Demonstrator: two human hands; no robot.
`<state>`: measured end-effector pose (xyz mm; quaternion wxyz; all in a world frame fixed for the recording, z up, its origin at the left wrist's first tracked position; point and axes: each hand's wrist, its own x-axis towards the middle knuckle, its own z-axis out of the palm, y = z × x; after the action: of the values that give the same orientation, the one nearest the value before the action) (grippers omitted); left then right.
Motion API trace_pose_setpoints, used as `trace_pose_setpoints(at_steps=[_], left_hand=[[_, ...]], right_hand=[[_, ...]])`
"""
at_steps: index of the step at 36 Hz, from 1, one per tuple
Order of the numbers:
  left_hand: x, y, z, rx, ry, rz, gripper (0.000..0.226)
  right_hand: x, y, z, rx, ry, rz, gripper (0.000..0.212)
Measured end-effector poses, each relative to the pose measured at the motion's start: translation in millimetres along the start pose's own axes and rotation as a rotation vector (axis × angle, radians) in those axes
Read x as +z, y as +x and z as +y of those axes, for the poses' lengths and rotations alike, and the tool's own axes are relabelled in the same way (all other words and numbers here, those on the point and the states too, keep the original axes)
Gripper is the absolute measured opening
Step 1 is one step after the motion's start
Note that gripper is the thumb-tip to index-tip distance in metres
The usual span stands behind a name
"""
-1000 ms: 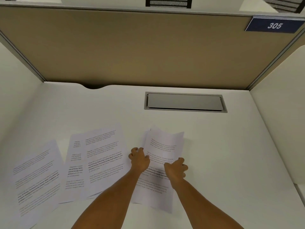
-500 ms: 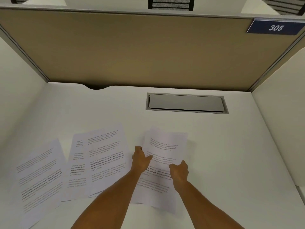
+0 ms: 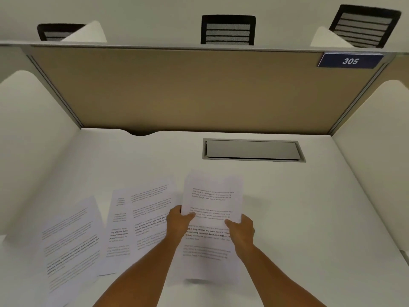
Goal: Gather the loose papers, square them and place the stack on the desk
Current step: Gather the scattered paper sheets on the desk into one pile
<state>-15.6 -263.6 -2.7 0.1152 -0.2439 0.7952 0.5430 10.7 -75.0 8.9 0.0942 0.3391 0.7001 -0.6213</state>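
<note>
A small sheaf of printed papers is held just above the white desk, its far end tilted up. My left hand grips its left edge and my right hand grips its right edge, thumbs on top. Two overlapping printed sheets lie flat on the desk to the left of my left hand. Another loose sheet lies further left, angled, near the front edge.
A grey cable hatch is set into the desk behind the held papers. A tan partition closes the back, white side panels close left and right. A blue "305" sign sits top right. Dark chairs show beyond.
Both hands have closed on the right-hand papers and lifted them off the desk, squaring their edges. The camera view has tilted upward. The left sheets have stayed put.
</note>
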Motion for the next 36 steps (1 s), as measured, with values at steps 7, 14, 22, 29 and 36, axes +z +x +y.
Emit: trace_pose_setpoints(at_steps=[7, 14, 22, 29, 36], left_hand=[[-36, -22, -8, 0.053, 0.010, 0.065, 0.010], [-54, -49, -21, 0.030, 0.072, 0.208, 0.011], [-74, -84, -27, -0.049, 0.124, 0.440, 0.021], [-102, -80, -37, -0.071, 0.200, 0.524, 0.017], [-124, -58, -51, -0.090, 0.201, 0.503, 0.016]], right_hand=[[15, -26, 3, -0.042, -0.013, -0.049, 0.024], [27, -34, 5, -0.076, -0.077, -0.134, 0.025], [50, -44, -4, -0.176, -0.177, -0.302, 0.020], [78, -55, -11, -0.287, -0.382, -0.362, 0.013], [107, -51, -9, -0.301, -0.487, -0.355, 0.021]])
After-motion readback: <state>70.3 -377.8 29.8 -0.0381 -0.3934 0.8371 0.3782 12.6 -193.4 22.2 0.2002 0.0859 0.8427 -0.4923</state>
